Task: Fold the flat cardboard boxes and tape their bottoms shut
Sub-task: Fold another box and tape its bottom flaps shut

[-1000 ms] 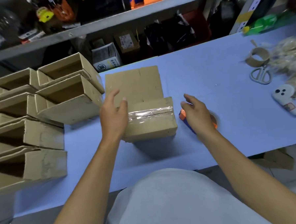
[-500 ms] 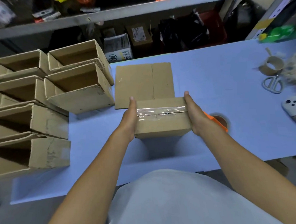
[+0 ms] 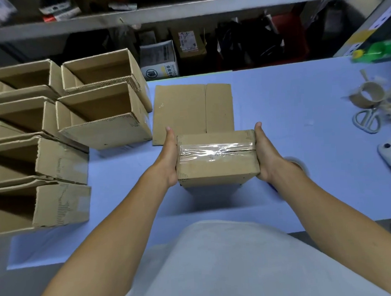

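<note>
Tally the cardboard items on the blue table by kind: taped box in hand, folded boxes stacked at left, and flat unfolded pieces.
Taped box held between left hand and right hand: 1
Folded boxes stacked at left, as far as visible: 6
Flat cardboard: 1
Total: 8

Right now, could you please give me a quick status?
Left hand and right hand flat against taped box. Bottom seam sealed. Flat cardboard waiting behind; nothing blocking.
</note>
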